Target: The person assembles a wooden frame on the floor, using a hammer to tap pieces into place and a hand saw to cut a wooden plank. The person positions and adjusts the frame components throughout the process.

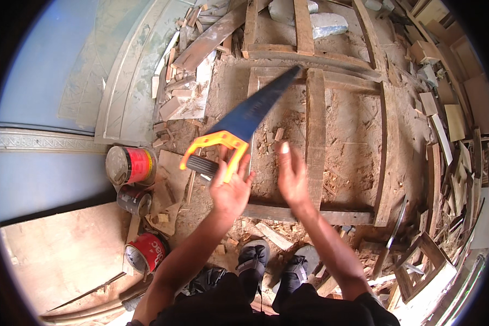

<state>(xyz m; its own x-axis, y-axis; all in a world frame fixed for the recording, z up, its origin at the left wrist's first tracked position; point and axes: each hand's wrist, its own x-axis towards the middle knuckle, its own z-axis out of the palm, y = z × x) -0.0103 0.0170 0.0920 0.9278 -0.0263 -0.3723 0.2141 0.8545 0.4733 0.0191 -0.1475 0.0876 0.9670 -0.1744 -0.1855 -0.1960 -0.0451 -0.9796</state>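
A handsaw (251, 110) with a dark blue blade and a yellow and black handle is tilted in front of me, its tip toward the far right. My left hand (231, 191) holds it at the handle, with the thumb over the grip and some fingers stretched out. To the right of the blade, my right hand (293, 180) is raised and slightly blurred, its fingers extended and nothing in them. Below both hands lies a wooden frame (315, 130) of rough rails and crosspieces on the dirt ground.
Paint cans (129, 164) stand at the left by a pale board (65, 250). Wood scraps (182, 92) are piled at the far left. A second wooden frame (304, 27) lies beyond. Loose timber and a small square frame (418, 269) crowd the right. My feet are at the bottom.
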